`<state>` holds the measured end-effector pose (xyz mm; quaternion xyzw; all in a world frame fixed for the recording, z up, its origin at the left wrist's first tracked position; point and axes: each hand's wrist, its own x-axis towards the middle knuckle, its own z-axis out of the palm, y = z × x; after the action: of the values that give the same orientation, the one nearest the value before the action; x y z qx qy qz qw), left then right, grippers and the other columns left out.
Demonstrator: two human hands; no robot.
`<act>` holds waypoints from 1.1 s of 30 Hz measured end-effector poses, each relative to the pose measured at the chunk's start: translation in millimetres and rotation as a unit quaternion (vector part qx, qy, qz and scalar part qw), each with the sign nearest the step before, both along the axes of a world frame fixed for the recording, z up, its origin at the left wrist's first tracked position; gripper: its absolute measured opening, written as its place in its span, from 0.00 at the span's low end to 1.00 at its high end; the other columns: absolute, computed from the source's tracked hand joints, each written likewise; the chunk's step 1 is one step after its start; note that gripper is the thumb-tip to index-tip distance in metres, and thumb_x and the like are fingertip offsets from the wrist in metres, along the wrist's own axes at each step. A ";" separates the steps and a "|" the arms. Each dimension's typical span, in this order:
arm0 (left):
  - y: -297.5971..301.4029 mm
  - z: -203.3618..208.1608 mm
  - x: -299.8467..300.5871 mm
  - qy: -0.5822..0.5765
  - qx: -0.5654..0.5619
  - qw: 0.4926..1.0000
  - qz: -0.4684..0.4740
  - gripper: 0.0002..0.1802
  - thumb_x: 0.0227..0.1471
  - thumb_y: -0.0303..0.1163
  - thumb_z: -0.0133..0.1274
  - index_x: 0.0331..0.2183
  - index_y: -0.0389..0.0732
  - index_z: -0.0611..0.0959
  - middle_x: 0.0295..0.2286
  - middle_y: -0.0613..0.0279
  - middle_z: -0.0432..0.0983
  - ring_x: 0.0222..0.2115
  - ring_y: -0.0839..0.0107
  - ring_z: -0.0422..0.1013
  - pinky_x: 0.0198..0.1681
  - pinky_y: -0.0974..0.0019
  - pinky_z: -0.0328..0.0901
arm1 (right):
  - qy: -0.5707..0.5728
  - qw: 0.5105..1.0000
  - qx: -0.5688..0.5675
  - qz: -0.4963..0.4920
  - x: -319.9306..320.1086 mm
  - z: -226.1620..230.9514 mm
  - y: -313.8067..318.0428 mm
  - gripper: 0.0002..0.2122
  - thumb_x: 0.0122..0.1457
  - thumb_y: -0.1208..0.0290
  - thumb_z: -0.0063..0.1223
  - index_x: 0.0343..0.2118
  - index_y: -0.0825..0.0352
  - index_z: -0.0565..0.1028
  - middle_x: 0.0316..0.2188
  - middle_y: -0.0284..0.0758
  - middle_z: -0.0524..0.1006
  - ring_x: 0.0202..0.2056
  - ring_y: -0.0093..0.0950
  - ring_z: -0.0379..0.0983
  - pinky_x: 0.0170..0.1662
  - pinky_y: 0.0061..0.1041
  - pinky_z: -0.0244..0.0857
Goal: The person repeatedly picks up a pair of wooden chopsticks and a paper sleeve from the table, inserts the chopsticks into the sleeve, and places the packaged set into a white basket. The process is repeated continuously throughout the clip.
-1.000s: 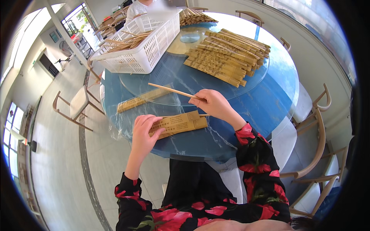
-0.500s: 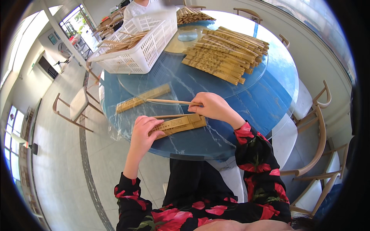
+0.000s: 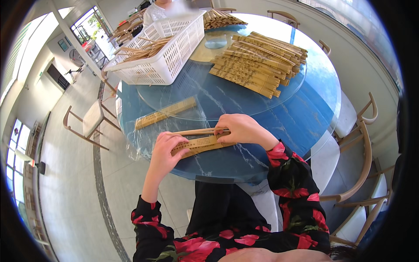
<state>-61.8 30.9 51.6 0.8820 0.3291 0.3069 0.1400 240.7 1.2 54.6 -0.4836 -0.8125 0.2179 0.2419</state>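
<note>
On the blue worktop (image 3: 244,159), a yellow printed packet (image 3: 168,112) lies at left; nearer you, your left hand (image 3: 166,150) curls closed around tan printed sleeves (image 3: 205,143), wooden sticks (image 3: 198,131) run along their far edge, and your right hand (image 3: 239,127) pinches the sticks' right end.

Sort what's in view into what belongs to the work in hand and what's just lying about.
In use: slats in left hand, stick in right hand; likely also basket of loose sticks, slat pile, lone slat.

Lying about, apparently: chairs.
</note>
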 end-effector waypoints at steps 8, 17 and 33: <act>0.2 -2.4 -0.3 -0.011 -0.011 1.000 0.005 0.11 0.46 0.28 0.67 0.35 0.42 0.86 0.37 0.63 0.80 0.45 0.58 0.70 0.52 0.58 0.65 | -0.009 1.000 -0.007 -0.009 0.8 -3.5 2.8 0.11 0.54 0.60 0.63 0.36 0.61 0.82 0.34 0.33 0.78 0.40 0.38 0.77 0.43 0.37 0.70; 3.8 -10.9 -1.7 -0.023 -0.013 1.000 0.011 0.10 0.46 0.27 0.67 0.35 0.41 0.86 0.37 0.62 0.80 0.44 0.58 0.70 0.52 0.58 0.65 | -0.017 1.000 0.009 0.001 -0.5 2.0 -1.8 0.08 0.57 0.63 0.62 0.34 0.62 0.83 0.34 0.33 0.78 0.40 0.38 0.76 0.42 0.36 0.69; 1.0 10.1 28.7 -0.034 0.025 0.999 -0.006 0.09 0.48 0.28 0.66 0.35 0.40 0.85 0.34 0.61 0.81 0.41 0.59 0.74 0.49 0.58 0.67 | 0.047 0.988 0.142 -0.037 -1.9 8.9 2.0 0.05 0.57 0.72 0.59 0.33 0.67 0.81 0.33 0.36 0.78 0.35 0.40 0.76 0.38 0.36 0.70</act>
<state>-33.1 31.9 61.8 0.8764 0.3111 0.3435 0.1312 238.8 3.2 63.4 -0.4636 -0.8041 0.1139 0.3542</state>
